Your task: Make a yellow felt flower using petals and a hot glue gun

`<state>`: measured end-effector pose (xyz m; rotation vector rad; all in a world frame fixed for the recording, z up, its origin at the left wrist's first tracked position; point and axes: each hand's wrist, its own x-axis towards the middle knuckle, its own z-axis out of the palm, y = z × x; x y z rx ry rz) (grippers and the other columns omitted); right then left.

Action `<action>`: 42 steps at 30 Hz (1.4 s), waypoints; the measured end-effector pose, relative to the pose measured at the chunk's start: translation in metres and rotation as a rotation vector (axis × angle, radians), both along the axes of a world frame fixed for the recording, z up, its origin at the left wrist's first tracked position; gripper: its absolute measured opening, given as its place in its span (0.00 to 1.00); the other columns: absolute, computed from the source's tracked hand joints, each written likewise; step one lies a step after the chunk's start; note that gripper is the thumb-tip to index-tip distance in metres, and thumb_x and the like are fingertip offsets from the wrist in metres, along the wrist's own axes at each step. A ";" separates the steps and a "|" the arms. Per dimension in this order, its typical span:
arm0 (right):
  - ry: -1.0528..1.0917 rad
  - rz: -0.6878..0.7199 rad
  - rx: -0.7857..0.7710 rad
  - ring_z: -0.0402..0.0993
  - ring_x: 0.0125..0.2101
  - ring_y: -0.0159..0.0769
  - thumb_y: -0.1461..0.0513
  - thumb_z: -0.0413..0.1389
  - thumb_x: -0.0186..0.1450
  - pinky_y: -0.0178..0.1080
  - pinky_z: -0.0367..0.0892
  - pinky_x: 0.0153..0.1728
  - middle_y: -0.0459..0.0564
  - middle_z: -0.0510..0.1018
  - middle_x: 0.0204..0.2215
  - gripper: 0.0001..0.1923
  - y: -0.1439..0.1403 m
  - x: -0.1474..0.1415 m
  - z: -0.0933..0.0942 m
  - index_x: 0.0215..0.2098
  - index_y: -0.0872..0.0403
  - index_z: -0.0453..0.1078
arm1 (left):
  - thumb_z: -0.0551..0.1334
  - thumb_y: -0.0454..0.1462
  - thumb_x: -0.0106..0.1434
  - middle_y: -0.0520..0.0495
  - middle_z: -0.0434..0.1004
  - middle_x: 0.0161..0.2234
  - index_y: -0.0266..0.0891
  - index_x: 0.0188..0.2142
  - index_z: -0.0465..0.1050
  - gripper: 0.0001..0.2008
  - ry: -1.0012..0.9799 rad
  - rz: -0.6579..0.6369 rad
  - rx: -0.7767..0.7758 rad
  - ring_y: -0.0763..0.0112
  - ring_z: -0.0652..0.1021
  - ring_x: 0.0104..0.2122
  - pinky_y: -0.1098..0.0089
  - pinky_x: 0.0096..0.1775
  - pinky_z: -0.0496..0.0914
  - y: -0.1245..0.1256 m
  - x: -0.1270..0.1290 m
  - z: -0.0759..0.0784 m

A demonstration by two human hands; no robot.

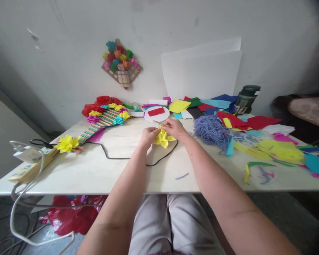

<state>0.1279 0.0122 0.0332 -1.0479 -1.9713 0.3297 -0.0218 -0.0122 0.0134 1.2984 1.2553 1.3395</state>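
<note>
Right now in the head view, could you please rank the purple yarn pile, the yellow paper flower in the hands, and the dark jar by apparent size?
1. Purple yarn pile, largest.
2. Dark jar and yellow paper flower look alike; the jar stands farther back, so I won't rank them.

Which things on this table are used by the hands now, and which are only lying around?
In use:
- yellow paper flower, held by the left hand and right hand
- thin stick, at the right hand's fingers

Lying about:
- blue yarn
- woven mat with paper flowers
- black cable
- round white lid with a red piece
- coloured paper scraps
- dark green bottle
- power strip
</note>
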 end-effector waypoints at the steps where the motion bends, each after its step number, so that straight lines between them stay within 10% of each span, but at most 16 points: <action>1: 0.007 -0.001 -0.001 0.67 0.25 0.31 0.62 0.55 0.55 0.34 0.61 0.28 0.42 0.72 0.21 0.03 0.001 0.000 0.000 0.25 0.53 0.68 | 0.64 0.41 0.44 0.54 0.66 0.15 0.33 0.24 0.72 0.12 -0.036 -0.015 -0.006 0.79 0.64 0.16 0.75 0.20 0.57 -0.001 0.000 0.001; 15: 0.111 0.224 -0.188 0.73 0.32 0.33 0.67 0.54 0.53 0.35 0.67 0.34 0.46 0.78 0.30 0.09 0.005 0.003 -0.004 0.33 0.56 0.72 | 0.70 0.48 0.38 0.50 0.73 0.20 0.33 0.28 0.75 0.23 -0.088 -0.071 0.030 0.73 0.72 0.22 0.73 0.25 0.64 0.003 -0.005 -0.003; 42: -0.024 -0.040 -0.076 0.69 0.25 0.32 0.65 0.56 0.53 0.33 0.62 0.27 0.45 0.76 0.23 0.01 0.002 0.001 -0.002 0.24 0.54 0.70 | 0.72 0.42 0.40 0.52 0.71 0.20 0.33 0.27 0.69 0.20 -0.106 -0.290 -0.070 0.77 0.71 0.20 0.75 0.25 0.63 -0.002 -0.021 0.003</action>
